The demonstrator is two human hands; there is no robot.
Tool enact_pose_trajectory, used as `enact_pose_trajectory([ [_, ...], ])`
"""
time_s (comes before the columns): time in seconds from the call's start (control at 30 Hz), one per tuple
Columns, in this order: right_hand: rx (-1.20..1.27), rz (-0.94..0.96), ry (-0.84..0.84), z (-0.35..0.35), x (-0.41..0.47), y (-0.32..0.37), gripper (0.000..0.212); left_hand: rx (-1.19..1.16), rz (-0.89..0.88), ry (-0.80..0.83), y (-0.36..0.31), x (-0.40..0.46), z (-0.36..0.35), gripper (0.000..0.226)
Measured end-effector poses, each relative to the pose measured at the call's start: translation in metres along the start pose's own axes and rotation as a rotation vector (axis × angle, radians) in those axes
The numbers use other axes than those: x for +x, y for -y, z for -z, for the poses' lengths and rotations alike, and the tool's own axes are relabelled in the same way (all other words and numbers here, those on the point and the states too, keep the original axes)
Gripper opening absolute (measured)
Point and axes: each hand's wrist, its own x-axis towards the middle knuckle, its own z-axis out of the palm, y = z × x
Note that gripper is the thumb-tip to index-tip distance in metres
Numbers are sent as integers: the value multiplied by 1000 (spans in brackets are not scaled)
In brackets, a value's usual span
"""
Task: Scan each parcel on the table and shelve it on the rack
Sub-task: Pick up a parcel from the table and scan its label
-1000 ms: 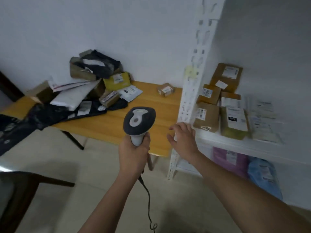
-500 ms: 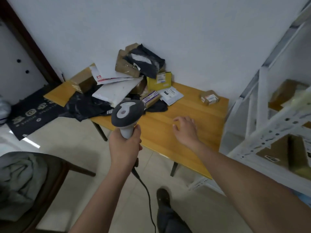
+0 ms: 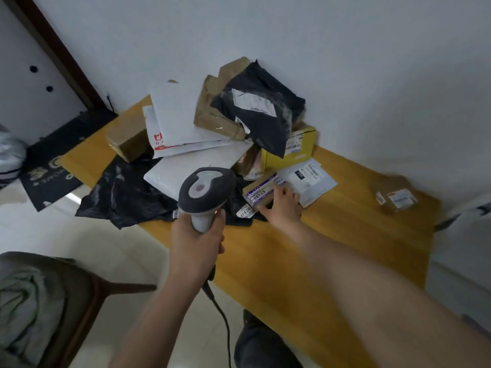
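My left hand (image 3: 196, 241) grips the handle of a grey and white barcode scanner (image 3: 206, 191), held upright over the table's front edge. My right hand (image 3: 283, 208) reaches onto a small brown box with a purple and white label (image 3: 260, 191) at the near edge of the parcel pile, fingers curled over its right end and thumb at its front. Behind it a heap of parcels covers the wooden table (image 3: 345, 235): white mailers (image 3: 180, 120), black bags (image 3: 263, 118), a yellow box (image 3: 295, 150). A small brown box (image 3: 398, 199) sits alone at the right.
A flat white envelope (image 3: 310, 181) lies just right of my right hand. A dark chair with grey cloth (image 3: 39, 301) stands at lower left. A black doormat (image 3: 50, 160) and a door frame are at the left. My shoe (image 3: 263, 341) shows below the table edge.
The view has swung left from the rack to the table. My right hand moved forward from the bare tabletop onto the small labelled box. The scanner stays in my left hand.
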Motion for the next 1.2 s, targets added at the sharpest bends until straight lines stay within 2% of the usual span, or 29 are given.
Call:
enact_pose_trajectory([
  [0.17, -26, -49, 86, -18, 54, -2, 102, 65, 63, 25, 8, 47, -23, 30],
  [0.33, 24, -73, 158, -36, 77, -5, 121, 107, 94, 65, 16, 69, -37, 30],
  [0.5, 182, -62, 135, -38, 81, -11, 110, 116, 106, 85, 17, 75, -43, 29],
  [0.63, 616, -144, 198, -23, 70, -24, 94, 117, 84, 114, 9, 71, -46, 25],
  [0.7, 852, -264, 290, -16, 61, -33, 91, 108, 85, 137, 6, 67, -47, 25],
  [0.77, 960, -367, 327, -9, 46, -41, 90, 96, 76, 164, 4, 61, -46, 26],
  [0.93, 391, -294, 279, -1, -20, -76, 97, 98, -1, 255, 1, 31, -38, 28],
  [1.1, 236, -202, 386, -21, -108, -103, 92, 78, -38, 354, 15, -15, -20, 29],
  [1.2, 129, -180, 323, -45, -152, -119, 87, 86, -37, 424, 31, -45, -7, 30],
])
